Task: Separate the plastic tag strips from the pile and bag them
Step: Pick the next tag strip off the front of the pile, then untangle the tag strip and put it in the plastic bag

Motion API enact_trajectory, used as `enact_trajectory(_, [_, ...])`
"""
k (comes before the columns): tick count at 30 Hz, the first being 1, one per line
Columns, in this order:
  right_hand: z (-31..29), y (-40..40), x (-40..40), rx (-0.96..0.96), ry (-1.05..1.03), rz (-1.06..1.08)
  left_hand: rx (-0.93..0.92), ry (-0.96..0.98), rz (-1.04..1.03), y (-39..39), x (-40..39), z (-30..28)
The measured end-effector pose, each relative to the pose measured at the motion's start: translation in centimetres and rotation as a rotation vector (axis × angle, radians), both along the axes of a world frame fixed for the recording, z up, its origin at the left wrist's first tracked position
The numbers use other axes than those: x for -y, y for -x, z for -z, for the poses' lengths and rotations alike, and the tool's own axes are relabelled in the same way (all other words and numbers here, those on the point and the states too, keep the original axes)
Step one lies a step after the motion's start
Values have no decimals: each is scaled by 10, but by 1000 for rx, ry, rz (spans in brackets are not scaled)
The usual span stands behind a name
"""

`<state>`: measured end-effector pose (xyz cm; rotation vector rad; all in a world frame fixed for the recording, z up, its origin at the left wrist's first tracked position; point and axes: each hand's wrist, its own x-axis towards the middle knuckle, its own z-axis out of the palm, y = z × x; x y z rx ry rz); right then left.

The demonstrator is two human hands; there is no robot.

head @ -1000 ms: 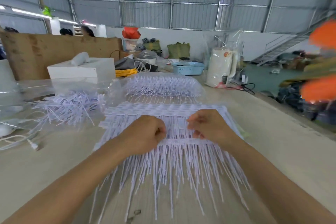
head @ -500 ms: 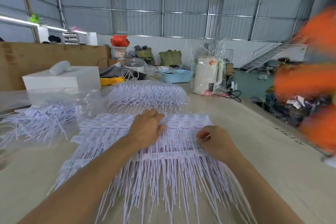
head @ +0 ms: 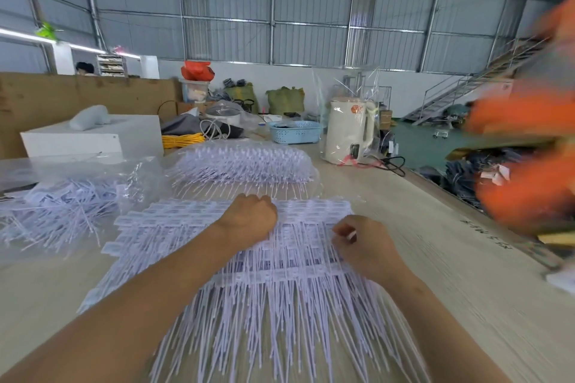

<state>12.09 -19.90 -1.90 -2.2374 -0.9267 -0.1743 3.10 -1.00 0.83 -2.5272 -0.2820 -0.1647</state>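
From the head camera, the pile of plastic tag strips (head: 273,258) lies spread flat on the pale surface (head: 451,274), with the header bars running crosswise and the thin tails fanning toward the person. The left hand (head: 249,218) rests knuckles-up on the far rows. Its fingers are curled under and pressed into the strips, probably to pin the sheet so it does not slide. Whether they actually grip a strip cannot be told, since the fingertips are hidden beneath the hand. The right hand (head: 361,242) sits near the pile's right edge, its fingers (head: 343,232) narrowed to a pinch on a bit of white plastic. That looks like one strip's end being picked loose from its neighbours.

Beyond the left hand's fingers lies a clear bag (head: 245,162) already filled with neatly stacked strips. Out past the left hand's knuckle side, a looser heap of strips (head: 62,208) sits on crumpled clear film. A cream kettle (head: 348,134) and a blue basket (head: 294,132) stand farther off, clear of the work.
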Motion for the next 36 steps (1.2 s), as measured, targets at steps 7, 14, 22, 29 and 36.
enact_trajectory(7, [-12, -2, 1, -217, -390, 72, 216, 190, 171, 31, 6, -35])
enact_trajectory(14, [-27, 8, 12, -713, -680, -263, 304, 82, 282, 63, 20, -55])
enact_trajectory(22, [-17, 28, -6, -704, -579, -292, 151, 896, 237, 36, 44, -11])
enact_trajectory(29, [-17, 26, -2, -722, -532, -325, 228, 1274, 139, 19, 47, -9])
enact_trajectory(36, [-18, 28, -2, -450, -393, -294, 195, 1482, 82, 18, 48, -10])
